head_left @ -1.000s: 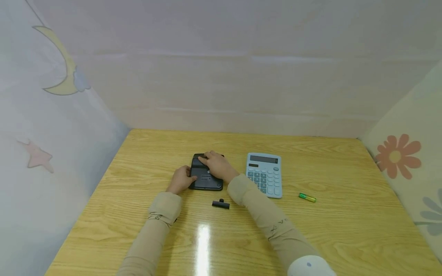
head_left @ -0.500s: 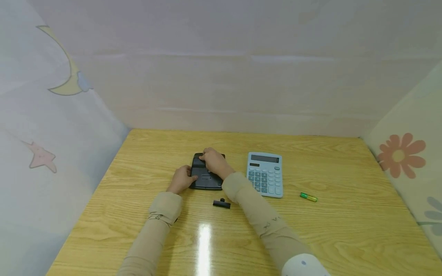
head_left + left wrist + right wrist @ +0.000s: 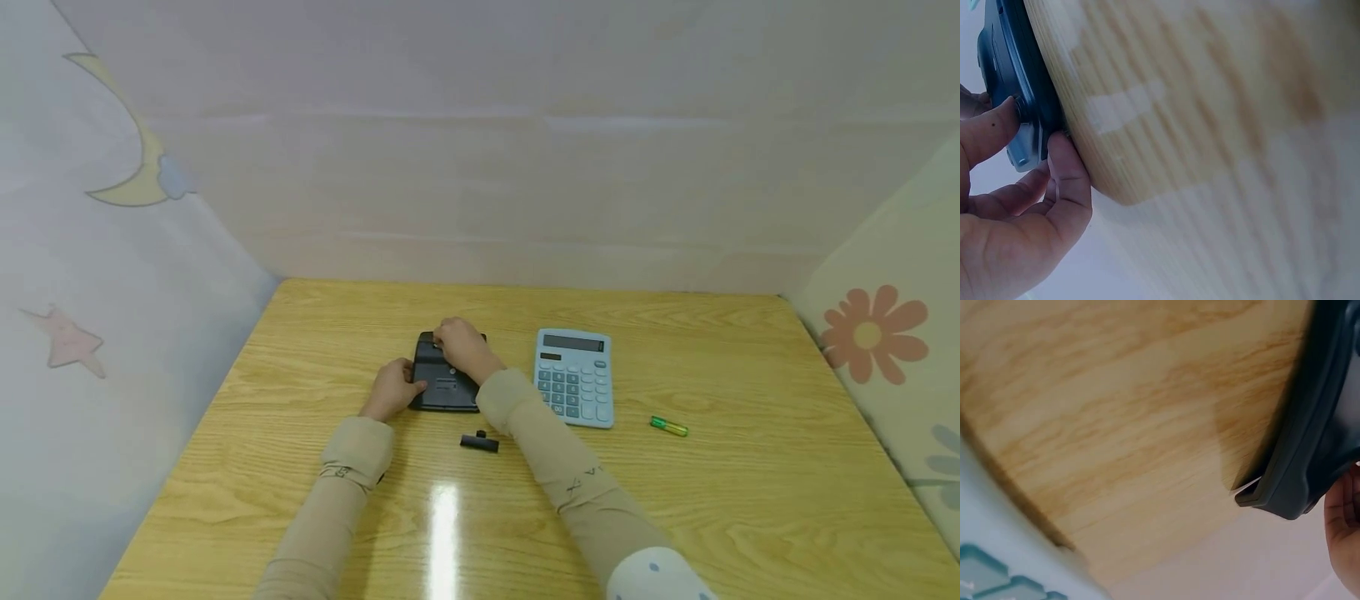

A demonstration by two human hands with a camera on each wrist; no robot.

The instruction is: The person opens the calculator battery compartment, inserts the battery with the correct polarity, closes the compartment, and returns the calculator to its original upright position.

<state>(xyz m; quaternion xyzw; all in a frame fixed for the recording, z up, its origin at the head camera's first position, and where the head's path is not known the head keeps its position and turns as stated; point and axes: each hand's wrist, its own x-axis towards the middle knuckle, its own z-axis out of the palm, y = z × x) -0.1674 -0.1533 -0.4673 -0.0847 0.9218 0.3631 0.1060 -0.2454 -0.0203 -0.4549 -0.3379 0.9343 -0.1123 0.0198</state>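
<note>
Head view: elevated, facing forward and down across the yellow wood-grain table [image 3: 750, 500]. Wrist views: close, tilted, low along its surface. All three share the flat black plastic device [image 3: 437, 392]; head and right wrist share the pale-blue rectangular calculator [image 3: 574, 373].

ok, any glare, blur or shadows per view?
Head: bright glare streak on the table at the bottom. Left wrist: wood grain smeared and washed out, left hand sharper. Right wrist: light-blue calculator blurred at lower left, shadow beside the black device.

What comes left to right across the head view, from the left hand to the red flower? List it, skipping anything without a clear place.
Left hand, black device, pale blue calculator, green-and-yellow cylinder, red flower.
</note>
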